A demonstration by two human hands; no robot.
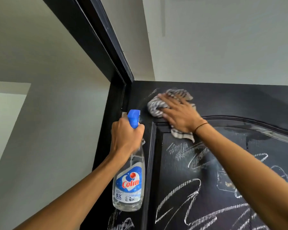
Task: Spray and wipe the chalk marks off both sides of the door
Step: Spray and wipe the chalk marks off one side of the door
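Pale grey walls meet a glossy black door frame.
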